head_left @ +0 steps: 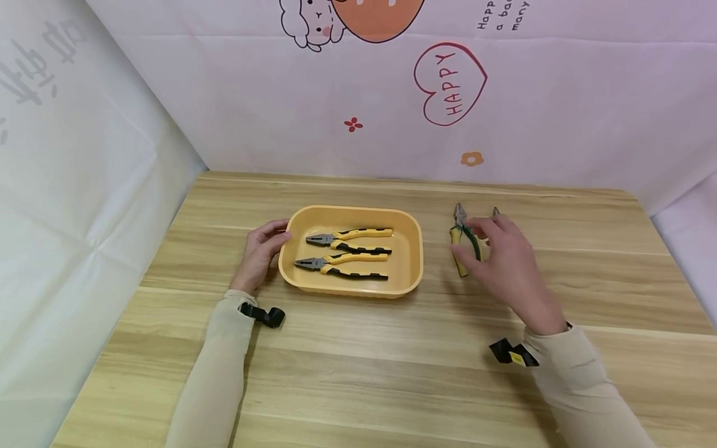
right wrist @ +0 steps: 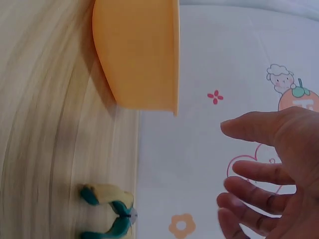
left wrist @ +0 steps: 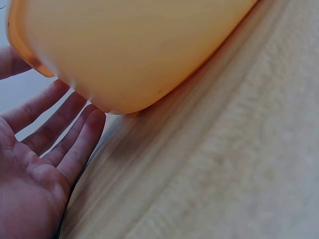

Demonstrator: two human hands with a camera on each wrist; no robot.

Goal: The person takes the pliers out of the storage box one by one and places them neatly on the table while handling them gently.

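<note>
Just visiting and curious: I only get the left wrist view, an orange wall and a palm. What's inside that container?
Observer: The head view shows two yellow-and-black pliers lying in the tray.
Operator: Is the other hand busy?
Observer: The right hand hovers over green-and-yellow pliers on the table, fingers open.
Operator: And my palm?
Observer: The left hand rests against the tray's left end.

A tray (head_left: 411, 249) sits mid-table (head_left: 358, 373) with two pliers (head_left: 347, 235) lying side by side in it. The left hand (head_left: 260, 252) rests against its left end. To its right, apart, another pair of pliers (head_left: 462, 239) lies under the right hand (head_left: 504, 261).
</note>
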